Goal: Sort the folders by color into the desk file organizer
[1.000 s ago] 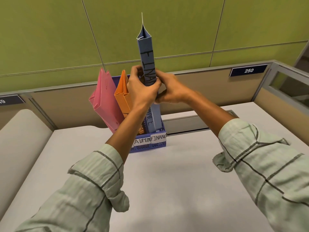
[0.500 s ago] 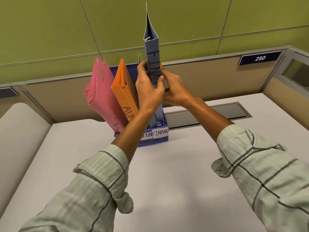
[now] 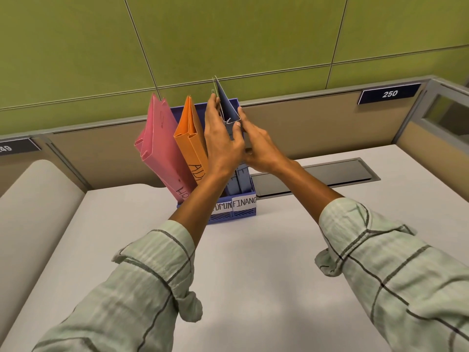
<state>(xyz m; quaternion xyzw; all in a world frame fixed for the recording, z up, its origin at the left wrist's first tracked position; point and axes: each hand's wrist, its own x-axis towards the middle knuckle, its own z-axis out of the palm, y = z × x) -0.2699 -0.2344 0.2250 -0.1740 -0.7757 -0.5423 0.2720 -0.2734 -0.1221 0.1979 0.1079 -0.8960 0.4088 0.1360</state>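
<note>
A blue-violet file organizer (image 3: pixel 236 217) stands at the back of the white desk (image 3: pixel 253 275), with labels reading ADMIN and FINANC on its front. Pink folders (image 3: pixel 160 146) lean left in its left slot. An orange folder (image 3: pixel 191 138) stands in the middle slot. The blue folder (image 3: pixel 229 110) sits deep in the right slot, above the FINANC label. My left hand (image 3: pixel 223 146) holds its top from the left, thumb across the front. My right hand (image 3: pixel 261 148) holds it from the right. Its middle part is hidden behind my hands.
A grey cable hatch (image 3: pixel 317 174) lies flush in the desk just right of the organizer. A beige partition with a plate reading 250 (image 3: pixel 389 94) runs behind, under a green wall. A rounded white surface (image 3: pixel 33 199) adjoins the desk on the left.
The blue folder has gone down into the right slot; earlier it stood tall above the others. Both hands have followed it down and now sit near its top.
</note>
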